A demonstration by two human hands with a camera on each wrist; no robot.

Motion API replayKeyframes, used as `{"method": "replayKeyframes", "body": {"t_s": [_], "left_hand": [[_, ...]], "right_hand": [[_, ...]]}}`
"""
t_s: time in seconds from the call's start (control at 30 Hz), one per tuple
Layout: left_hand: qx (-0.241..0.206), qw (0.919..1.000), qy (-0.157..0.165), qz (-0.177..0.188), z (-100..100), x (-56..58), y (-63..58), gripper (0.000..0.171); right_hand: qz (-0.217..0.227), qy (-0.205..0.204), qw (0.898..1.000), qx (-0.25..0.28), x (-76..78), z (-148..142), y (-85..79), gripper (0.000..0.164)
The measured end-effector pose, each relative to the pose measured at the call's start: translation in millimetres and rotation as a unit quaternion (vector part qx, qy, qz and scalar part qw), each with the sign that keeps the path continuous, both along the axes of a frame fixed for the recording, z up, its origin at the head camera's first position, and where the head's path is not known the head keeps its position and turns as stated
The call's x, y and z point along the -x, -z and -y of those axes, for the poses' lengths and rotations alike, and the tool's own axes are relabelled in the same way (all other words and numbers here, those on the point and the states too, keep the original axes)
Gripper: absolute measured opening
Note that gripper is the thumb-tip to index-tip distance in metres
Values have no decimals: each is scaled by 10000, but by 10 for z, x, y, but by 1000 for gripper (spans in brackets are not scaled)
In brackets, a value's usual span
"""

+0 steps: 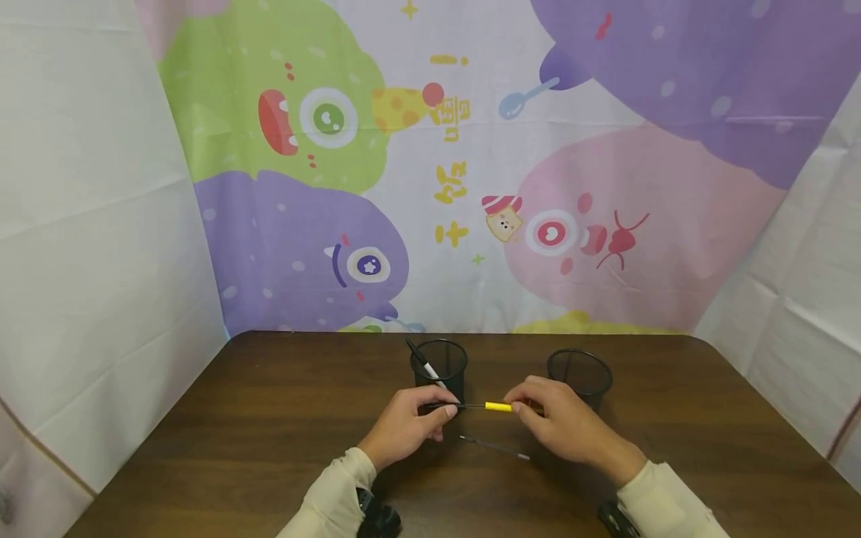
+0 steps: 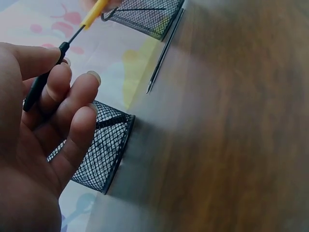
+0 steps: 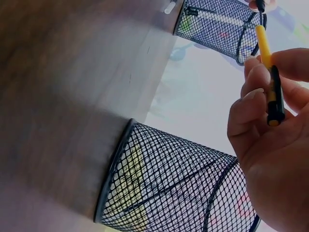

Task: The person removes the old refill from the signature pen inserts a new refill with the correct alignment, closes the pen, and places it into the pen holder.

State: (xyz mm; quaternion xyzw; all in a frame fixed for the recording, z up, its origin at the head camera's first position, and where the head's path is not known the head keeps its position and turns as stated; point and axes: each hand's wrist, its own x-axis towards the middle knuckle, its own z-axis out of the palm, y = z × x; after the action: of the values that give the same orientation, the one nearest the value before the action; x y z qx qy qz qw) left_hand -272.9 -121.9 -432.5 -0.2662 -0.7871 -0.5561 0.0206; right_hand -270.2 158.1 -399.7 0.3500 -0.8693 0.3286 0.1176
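My left hand [image 1: 406,422] pinches the black tapered front part [image 2: 36,94] of a ballpoint pen between thumb and fingers. My right hand [image 1: 565,418] grips the pen's yellow barrel [image 1: 498,406], whose black clip [image 3: 275,92] lies along the fingers. The two parts stand apart in one line, bridged by a thin dark refill [image 1: 474,406]. On the table below the hands lies a loose pen refill [image 1: 494,447] with a pale end. Behind the left hand, a white marker with a black end [image 1: 424,361] leans in a black mesh pen cup [image 1: 457,366].
A second black mesh pen cup [image 1: 584,373] stands just behind the right hand, partly covered by it. The brown wooden table [image 1: 296,418] ends at a cartoon-printed cloth [image 1: 444,284], with white cloth walls [image 1: 101,224] at both sides.
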Motion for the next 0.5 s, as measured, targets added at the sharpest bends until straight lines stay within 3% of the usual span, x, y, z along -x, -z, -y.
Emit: {"method": "replayKeyframes", "body": {"t_s": [0.3, 0.5], "left_hand": [[18, 10000, 22, 35, -43, -42, -50, 13], [-27, 9999, 108, 27, -35, -23, -20, 13]], "right_hand": [[-136, -165, 9996, 190, 9, 13, 3, 7], [-174, -264, 9993, 184, -6, 17, 12, 8]]}}
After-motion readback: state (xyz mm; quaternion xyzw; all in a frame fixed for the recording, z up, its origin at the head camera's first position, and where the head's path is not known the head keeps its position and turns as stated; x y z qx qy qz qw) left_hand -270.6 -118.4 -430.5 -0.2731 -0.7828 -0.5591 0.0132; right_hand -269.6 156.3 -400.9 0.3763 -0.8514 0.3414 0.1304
